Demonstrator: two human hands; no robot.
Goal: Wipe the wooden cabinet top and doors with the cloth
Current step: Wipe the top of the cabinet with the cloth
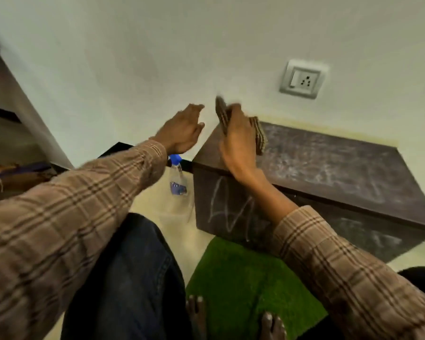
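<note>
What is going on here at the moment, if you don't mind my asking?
A person in a checked shirt is cleaning a dark wooden cabinet. The right hand grips a checked cloth at the top's left rear corner, while the left hand hovers open beside it. The top and door show whitish smears. A spray bottle stands on the floor by the cabinet.

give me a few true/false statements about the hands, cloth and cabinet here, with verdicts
1. The right hand holds the striped brown cloth at the dark wooden cabinet top. True.
2. The left hand grips the clear spray bottle with a blue cap. False: it is open and holds nothing; the bottle stands on the floor.
3. White scribbles mark the cabinet's front door. True.
4. A red mat lies before the cabinet. False: the mat is green.
</note>
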